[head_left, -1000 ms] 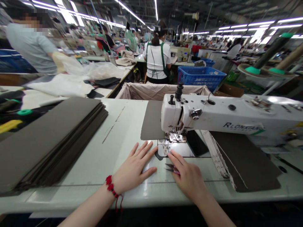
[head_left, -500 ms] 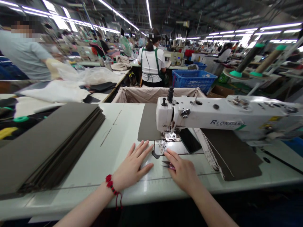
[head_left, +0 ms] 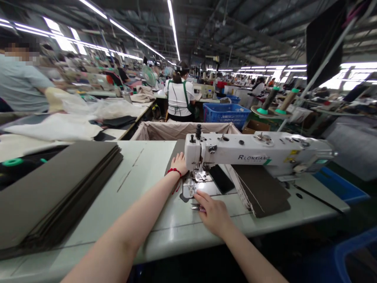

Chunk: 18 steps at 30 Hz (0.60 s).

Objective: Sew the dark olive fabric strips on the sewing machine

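My left hand [head_left: 179,163] reaches to the left of the sewing machine [head_left: 232,151], its fingers stretched out over a grey-brown fabric panel [head_left: 174,151]. The machine's head hides part of that panel and the edge of my hand. In my curled right hand [head_left: 214,214] are small thread snips [head_left: 195,208], blades pointing left. The right index finger rests at the metal needle plate [head_left: 188,191], in front of the presser foot [head_left: 200,175]. To the right of the plate lies a dark phone [head_left: 221,179].
A thick stack of grey-brown panels [head_left: 67,173] lies on the left of the table. More panels [head_left: 260,188] with pale edges lie under the machine arm. Behind the table are a cloth-lined bin [head_left: 165,130], a blue crate [head_left: 225,113] and a seated co-worker [head_left: 179,96].
My left hand has moved forward from the table's front onto the panel beside the machine head. My right hand stays near the needle plate with the snips. The camera view has tilted up and turned right.
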Motion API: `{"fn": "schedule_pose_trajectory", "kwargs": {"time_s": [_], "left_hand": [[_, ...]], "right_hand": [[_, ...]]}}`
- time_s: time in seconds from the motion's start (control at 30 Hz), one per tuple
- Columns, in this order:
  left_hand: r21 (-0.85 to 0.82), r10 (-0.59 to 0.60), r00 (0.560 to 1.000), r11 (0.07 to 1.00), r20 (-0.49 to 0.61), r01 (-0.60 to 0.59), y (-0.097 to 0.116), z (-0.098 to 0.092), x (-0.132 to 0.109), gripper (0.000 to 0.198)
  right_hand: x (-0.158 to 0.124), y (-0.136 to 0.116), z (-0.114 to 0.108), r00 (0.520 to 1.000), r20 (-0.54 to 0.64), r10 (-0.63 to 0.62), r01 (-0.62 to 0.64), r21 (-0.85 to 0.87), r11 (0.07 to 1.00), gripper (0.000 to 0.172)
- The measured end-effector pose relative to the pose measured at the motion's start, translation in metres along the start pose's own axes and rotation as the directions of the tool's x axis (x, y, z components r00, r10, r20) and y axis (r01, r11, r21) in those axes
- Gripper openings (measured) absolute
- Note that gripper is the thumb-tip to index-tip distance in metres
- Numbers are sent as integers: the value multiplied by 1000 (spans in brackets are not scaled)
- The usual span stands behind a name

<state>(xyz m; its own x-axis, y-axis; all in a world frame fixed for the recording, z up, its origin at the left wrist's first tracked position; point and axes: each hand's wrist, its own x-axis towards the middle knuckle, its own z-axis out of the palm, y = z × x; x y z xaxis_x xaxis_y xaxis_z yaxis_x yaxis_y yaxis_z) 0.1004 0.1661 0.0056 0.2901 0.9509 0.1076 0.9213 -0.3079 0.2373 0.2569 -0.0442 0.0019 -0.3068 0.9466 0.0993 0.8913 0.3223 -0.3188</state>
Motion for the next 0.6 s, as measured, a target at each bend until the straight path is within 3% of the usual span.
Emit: {"fn": "schedule_pose_trajectory", "kwargs": {"time_s": [0.13,0.27,0.33,0.43,0.53,0.6], "left_hand": [[32,-98,992,994,-73,101,-5,-6,3,37],[72,-201,967,974,-157,214,-33,-19,-26,36],[94,-199,965,972,-173,217,-52,-22,-59,32],[127,-140,978,979,-154,160,-73,-23,-128,30],[166,-71,988,982,-136,93,-80,-22,-204,42],[184,62,994,982,-94,-44,-76,-22,-243,50]], "right_hand": [[0,0,-2,1000,-3,6,-6,-13,1000,55],[-2,1,-1,1000,-31,-2,2,15,1000,52],[-3,3,0,999,-50,-12,14,39,999,50],[-4,6,1,998,-57,-18,22,80,997,47],[-4,10,-1,992,-122,-24,50,218,975,44],[-6,13,-5,975,-221,18,66,368,928,36]]}}
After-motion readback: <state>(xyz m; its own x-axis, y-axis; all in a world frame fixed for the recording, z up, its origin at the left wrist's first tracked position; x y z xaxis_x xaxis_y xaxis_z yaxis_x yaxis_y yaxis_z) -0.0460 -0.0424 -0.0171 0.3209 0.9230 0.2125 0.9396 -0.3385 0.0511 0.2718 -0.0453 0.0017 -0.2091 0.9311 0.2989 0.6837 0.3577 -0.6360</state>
